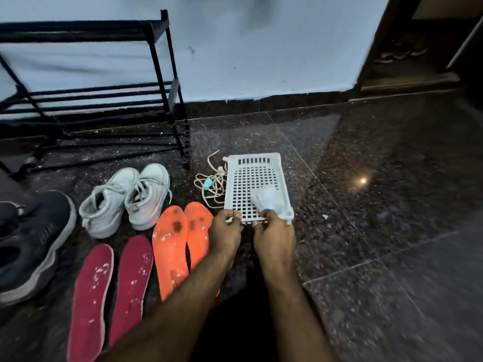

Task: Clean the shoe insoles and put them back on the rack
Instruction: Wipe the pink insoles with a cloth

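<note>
Two orange insoles (171, 246) lie side by side on the dark floor, stained and dusty; my left forearm hides part of the right one. Two dark red insoles (91, 299) with white specks lie to their left. A white perforated plastic basket (257, 163) stands on the floor ahead, with a white wipe (269, 199) in its near right corner. My left hand (226, 232) grips the basket's near rim. My right hand (273, 237) pinches the lower end of the wipe at the rim. The black metal shoe rack (104, 100) stands against the wall at the back left.
A pair of white sneakers (128, 199) stands behind the insoles. A dark sneaker (28, 244) lies at the far left. A tangled cord (213, 184) sits left of the basket. A wooden door frame (392, 48) is at the back right. Polished floor stretches to the right.
</note>
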A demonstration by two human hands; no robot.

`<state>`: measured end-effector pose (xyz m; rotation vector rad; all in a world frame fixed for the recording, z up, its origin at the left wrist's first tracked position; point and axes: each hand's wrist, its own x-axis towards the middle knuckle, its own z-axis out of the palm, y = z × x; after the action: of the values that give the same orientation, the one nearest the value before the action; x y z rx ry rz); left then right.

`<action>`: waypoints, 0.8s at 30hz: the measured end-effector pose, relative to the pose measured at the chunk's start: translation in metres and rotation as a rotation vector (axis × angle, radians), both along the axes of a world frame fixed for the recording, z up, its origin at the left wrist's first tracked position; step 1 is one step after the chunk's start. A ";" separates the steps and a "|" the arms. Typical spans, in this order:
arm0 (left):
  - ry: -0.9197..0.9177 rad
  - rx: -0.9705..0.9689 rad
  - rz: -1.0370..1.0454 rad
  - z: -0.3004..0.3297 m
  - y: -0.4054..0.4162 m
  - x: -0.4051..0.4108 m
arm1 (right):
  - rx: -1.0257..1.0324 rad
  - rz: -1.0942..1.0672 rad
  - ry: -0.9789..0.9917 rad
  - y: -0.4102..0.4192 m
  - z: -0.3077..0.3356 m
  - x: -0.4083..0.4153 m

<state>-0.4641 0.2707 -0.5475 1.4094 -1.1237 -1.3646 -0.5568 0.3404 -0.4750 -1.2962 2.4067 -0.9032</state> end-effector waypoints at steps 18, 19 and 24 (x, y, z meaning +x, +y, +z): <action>-0.370 -0.159 -0.142 0.024 0.068 0.007 | 0.442 -0.001 -0.005 0.043 0.019 0.010; -0.379 -0.159 -0.128 0.024 0.069 0.007 | 0.456 0.006 -0.006 0.043 0.018 0.011; -0.430 -0.087 -0.154 0.015 0.076 0.015 | 0.467 0.046 0.049 0.040 0.020 0.014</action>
<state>-0.4494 0.3469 -0.5321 1.6240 -1.5779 -1.1250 -0.5432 0.3805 -0.4552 -1.1912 2.4118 -0.2685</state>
